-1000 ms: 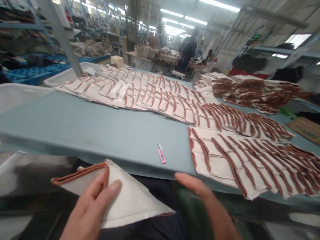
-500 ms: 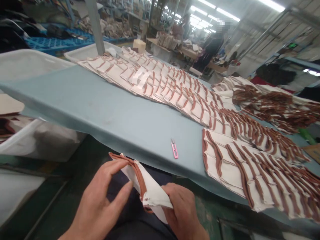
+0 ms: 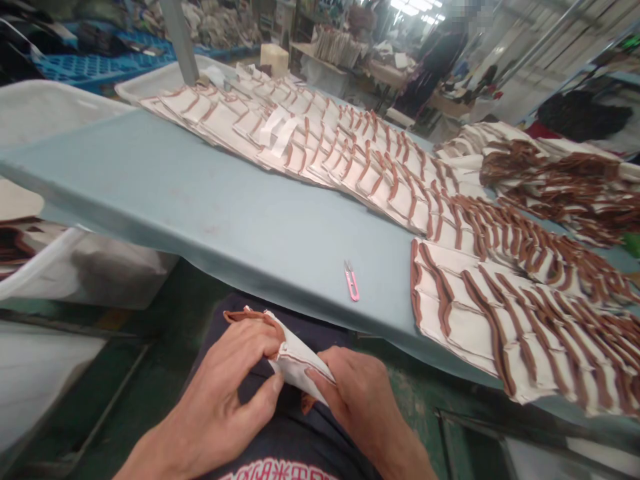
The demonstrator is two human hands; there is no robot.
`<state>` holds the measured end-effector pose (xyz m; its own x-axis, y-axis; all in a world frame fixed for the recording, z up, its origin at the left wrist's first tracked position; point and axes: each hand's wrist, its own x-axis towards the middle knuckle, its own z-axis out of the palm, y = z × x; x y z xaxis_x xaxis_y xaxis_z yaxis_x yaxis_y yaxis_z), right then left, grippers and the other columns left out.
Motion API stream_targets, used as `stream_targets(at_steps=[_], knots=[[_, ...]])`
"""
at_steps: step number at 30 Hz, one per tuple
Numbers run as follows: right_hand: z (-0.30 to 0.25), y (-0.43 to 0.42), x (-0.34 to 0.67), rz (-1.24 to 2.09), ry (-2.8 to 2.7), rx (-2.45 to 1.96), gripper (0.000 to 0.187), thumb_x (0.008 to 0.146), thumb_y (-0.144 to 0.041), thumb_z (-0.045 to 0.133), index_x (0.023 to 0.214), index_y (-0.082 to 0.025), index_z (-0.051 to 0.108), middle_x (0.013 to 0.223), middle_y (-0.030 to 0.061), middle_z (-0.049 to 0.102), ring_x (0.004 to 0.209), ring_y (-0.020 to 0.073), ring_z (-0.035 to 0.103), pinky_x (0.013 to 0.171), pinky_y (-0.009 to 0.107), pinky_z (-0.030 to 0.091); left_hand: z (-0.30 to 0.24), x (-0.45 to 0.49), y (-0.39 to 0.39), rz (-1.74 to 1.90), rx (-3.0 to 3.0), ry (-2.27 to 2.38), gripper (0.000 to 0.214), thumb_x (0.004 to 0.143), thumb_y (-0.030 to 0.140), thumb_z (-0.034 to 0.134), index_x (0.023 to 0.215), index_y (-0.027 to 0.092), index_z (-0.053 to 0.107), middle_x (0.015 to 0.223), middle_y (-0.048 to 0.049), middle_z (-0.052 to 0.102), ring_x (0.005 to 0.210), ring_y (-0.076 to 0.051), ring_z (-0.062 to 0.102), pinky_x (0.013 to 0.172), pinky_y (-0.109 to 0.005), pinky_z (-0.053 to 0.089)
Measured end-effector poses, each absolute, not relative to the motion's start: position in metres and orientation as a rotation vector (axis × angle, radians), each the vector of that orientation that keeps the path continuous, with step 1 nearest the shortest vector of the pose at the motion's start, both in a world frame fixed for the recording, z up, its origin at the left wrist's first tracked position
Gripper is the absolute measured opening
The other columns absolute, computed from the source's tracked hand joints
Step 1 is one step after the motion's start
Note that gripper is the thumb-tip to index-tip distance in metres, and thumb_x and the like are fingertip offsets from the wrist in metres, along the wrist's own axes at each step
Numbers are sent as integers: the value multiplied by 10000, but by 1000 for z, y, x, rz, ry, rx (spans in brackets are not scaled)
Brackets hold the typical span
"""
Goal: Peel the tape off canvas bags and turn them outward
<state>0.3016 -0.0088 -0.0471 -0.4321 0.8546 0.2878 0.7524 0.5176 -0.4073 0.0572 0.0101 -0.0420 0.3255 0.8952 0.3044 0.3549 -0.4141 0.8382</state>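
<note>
A white fabric piece with a brown band is held above my lap, just off the table's front edge. My left hand has its fingers curled over the brown-banded end, with the thumb near the lower edge. At the other end, my right hand pinches the white part between thumb and fingers. The piece looks folded, and part of it is hidden behind my fingers. Pink thread snips lie on the table beyond my hands.
Rows of overlapping white pieces with brown bands cover the far and right parts of the blue-grey table. White bins stand at the left. A person in dark clothes is in the background.
My left fingers have closed down over the brown band, and the piece is folded flatter. My view has tipped downward, showing more of my lap.
</note>
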Motion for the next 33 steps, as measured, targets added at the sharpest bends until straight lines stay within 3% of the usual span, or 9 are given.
stream_targets(at_steps=[3,6,8,12,16,19,25,29,33], knots=[[-48,-4,300,373,-2362,-1432,240,1102,-237,671,862,-238,653,746,33,781,631,222,751,587,336,368,-24,58,17,862,1720,1101,193,1062,325,597,1025,250,772,989,-20,823,885,-226,754,834,-291,578],[-42,-8,292,745,-2153,-1572,99,982,-178,762,1015,-239,691,847,18,836,676,211,771,599,305,401,-10,59,22,788,1647,1173,318,1073,400,585,867,237,765,819,-3,775,759,-208,681,712,-267,527],[-32,-12,286,1039,-1935,-1615,254,895,-201,817,1110,-242,688,842,-21,807,632,178,713,594,283,419,-3,60,24,783,1640,1192,354,1074,423,593,824,237,758,773,6,751,731,-200,655,691,-259,505],[0,-12,280,1297,-1636,-1553,385,713,-246,900,1017,-245,664,823,-53,676,687,150,601,657,270,467,12,60,23,688,1626,1099,343,1052,409,592,813,235,765,784,6,766,699,-190,683,661,-235,534],[21,3,277,1422,-1518,-1377,295,804,-353,867,929,-235,628,806,-48,615,711,137,522,673,275,438,24,62,20,694,1632,1074,297,1021,379,643,803,244,793,760,13,779,690,-182,707,658,-210,558],[22,14,275,1686,-1445,-1209,385,868,-510,860,910,-238,591,753,-64,558,663,125,464,615,270,393,29,61,17,706,1641,1085,291,995,387,671,771,245,791,740,12,777,688,-183,715,652,-203,565],[11,22,277,2091,-1198,-1018,708,678,-748,997,879,-236,552,733,-92,531,658,104,426,604,240,359,34,61,13,687,1639,1086,364,1000,449,631,760,244,813,729,-12,775,688,-210,724,646,-235,596],[3,20,280,2150,-1133,-925,763,670,-842,959,880,-229,556,727,-96,516,638,95,410,600,237,318,34,65,12,664,1621,1096,381,995,459,624,752,229,808,719,-24,771,678,-214,702,639,-249,580],[-3,16,280,2144,-1091,-916,735,719,-824,950,855,-229,540,677,-105,489,606,90,386,582,230,296,26,66,10,634,1620,1082,396,1008,468,623,753,222,799,733,-23,762,707,-216,693,673,-257,563]])
